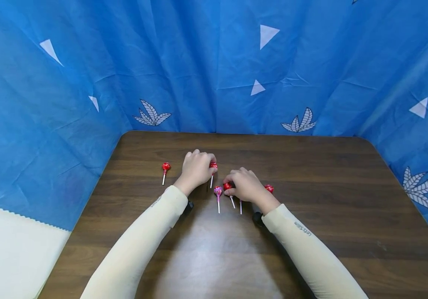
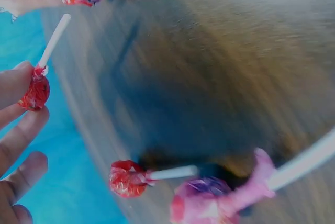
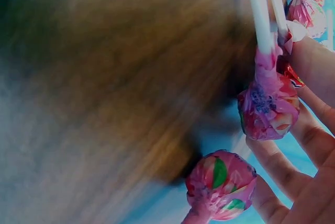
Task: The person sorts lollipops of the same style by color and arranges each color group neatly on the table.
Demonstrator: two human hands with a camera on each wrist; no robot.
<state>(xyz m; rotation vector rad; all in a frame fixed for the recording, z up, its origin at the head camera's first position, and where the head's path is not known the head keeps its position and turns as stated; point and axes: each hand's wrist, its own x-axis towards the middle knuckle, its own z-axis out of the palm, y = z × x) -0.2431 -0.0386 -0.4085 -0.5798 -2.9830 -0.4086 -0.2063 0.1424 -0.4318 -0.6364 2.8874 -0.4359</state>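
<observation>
In the head view my left hand (image 1: 197,169) pinches a red-wrapped lollipop (image 1: 213,165) by its candy end, its white stick pointing toward me. The left wrist view shows this red lollipop (image 2: 35,94) between thumb and fingertips. My right hand (image 1: 247,185) pinches another red lollipop (image 1: 227,186), stick also toward me. Between the hands lies a pink lollipop (image 1: 218,190). Under the right hand a lollipop stick (image 1: 241,207) pokes out, its candy end hidden in the head view. In the right wrist view a pink lollipop (image 3: 269,103) partly covers the held red one (image 3: 292,75).
A red lollipop (image 1: 166,166) lies left of my left hand, and a reddish one (image 1: 269,188) beside my right wrist. The dark wooden table (image 1: 330,187) meets a blue curtain (image 1: 214,70) at its back and sides. A white surface (image 1: 12,253) shows at lower left.
</observation>
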